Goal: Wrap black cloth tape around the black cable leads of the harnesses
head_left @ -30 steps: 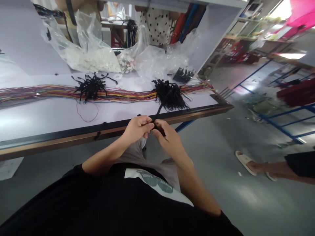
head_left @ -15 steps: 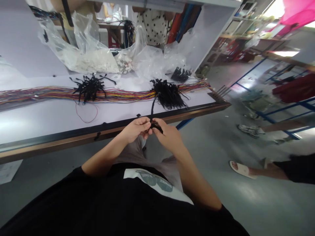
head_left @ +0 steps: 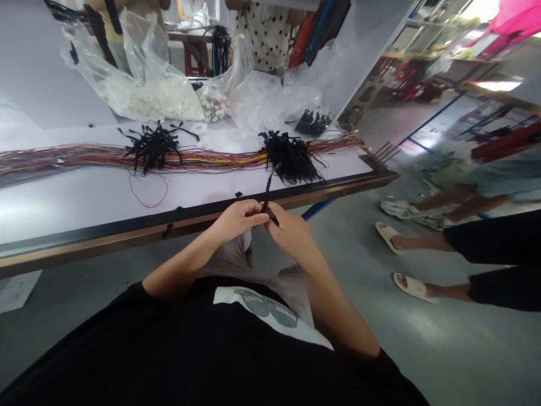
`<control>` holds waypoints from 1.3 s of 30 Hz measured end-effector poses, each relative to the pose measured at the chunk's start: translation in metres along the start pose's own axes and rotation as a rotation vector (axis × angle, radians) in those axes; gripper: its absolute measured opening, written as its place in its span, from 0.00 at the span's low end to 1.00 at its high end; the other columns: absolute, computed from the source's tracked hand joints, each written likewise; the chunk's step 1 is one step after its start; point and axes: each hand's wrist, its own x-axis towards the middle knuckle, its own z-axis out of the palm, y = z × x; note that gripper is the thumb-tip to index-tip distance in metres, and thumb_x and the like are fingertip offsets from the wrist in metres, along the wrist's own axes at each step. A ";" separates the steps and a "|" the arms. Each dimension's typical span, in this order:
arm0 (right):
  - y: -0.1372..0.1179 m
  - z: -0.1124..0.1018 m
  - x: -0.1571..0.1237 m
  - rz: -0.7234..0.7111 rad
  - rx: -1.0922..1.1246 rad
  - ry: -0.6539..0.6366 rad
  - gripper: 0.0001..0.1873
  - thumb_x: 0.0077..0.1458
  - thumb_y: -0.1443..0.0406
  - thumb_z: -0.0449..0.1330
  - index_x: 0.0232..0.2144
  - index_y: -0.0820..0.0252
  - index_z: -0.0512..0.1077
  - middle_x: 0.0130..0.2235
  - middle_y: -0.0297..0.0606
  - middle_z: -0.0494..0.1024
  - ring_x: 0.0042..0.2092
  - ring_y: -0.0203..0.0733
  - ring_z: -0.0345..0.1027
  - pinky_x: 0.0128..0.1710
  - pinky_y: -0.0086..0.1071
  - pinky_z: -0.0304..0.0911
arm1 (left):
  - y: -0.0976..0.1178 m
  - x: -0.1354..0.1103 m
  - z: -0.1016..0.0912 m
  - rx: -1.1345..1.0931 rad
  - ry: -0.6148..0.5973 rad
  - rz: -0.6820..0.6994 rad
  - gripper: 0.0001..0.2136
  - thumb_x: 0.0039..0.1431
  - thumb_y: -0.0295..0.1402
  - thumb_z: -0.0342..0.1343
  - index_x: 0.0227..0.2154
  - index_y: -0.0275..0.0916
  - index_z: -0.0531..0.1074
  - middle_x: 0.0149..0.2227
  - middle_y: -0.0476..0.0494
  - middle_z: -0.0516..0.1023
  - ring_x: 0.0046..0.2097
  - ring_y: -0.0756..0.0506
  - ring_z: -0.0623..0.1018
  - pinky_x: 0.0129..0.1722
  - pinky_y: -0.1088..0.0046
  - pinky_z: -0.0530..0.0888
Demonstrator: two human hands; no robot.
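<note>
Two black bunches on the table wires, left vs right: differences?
Spread: the left bunch splays loosely, ends sticking out; the right bunch looks denser, its strands more aligned.
Position: the right bunch is nearer the black strip at the left hand and right hand; the left bunch sits farther off, behind a thin reddish wire loop.
Shared: both are black and lie over the multicoloured wires.

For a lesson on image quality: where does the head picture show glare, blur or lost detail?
Head view: glare on the tabletop at far left and on the floor; the pink cloth at upper right looks soft; the black strip at left hand and right hand is too dark for detail.
</note>
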 end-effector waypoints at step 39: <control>0.016 0.032 0.000 -0.274 -0.262 0.152 0.20 0.55 0.66 0.50 0.50 0.61 0.68 0.41 0.46 0.80 0.45 0.47 0.70 0.42 0.40 0.47 | -0.032 -0.001 0.014 0.198 0.043 -0.176 0.13 0.51 0.32 0.51 0.13 0.36 0.63 0.14 0.53 0.65 0.17 0.54 0.65 0.20 0.79 0.61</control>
